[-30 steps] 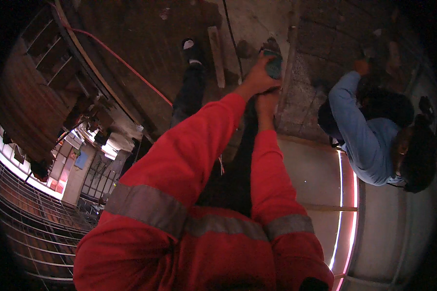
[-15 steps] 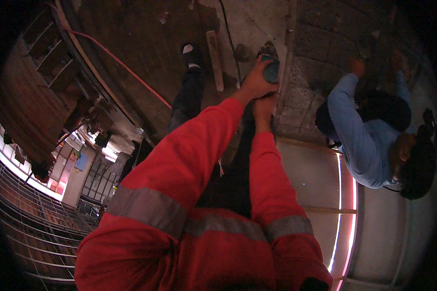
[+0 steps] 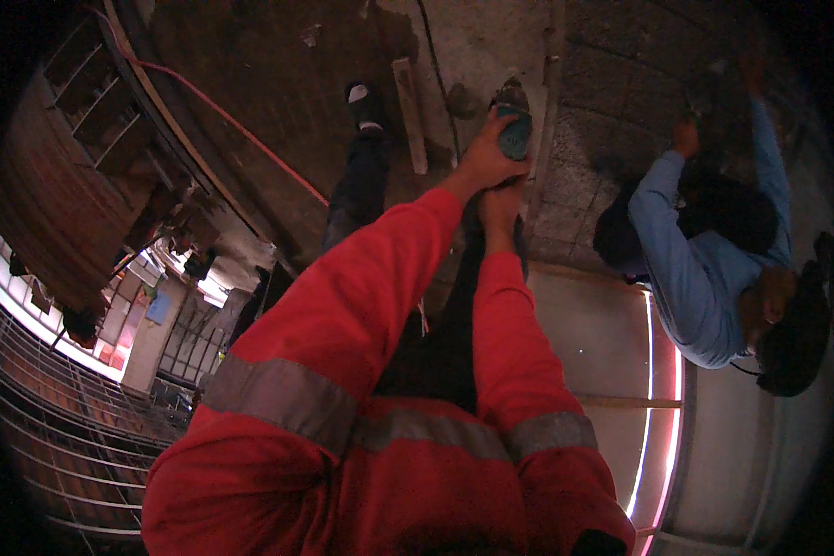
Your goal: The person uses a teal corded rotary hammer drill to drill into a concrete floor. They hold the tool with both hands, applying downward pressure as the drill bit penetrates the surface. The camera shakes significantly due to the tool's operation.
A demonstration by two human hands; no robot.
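Note:
A teal power tool (image 3: 515, 136) with a dark head points away from me, its head against the floor beside a long straight edge. The head's details are too dark to make out, so I cannot tell its exact kind. My left hand (image 3: 487, 159) is wrapped round the left side of its body. Just behind, my right hand (image 3: 501, 202) closes on the rear of the same tool, with its fingers partly hidden.
A wooden strip (image 3: 410, 116) lies left of the tool, a dark cable (image 3: 434, 65) beside it. A red hose (image 3: 241, 132) crosses the floor. At right, a co-worker in blue (image 3: 704, 269) crouches near rough blockwork (image 3: 612, 102).
My hands and the tool have barely shifted. The co-worker at right has leaned slightly, one arm reaching farther up the block surface.

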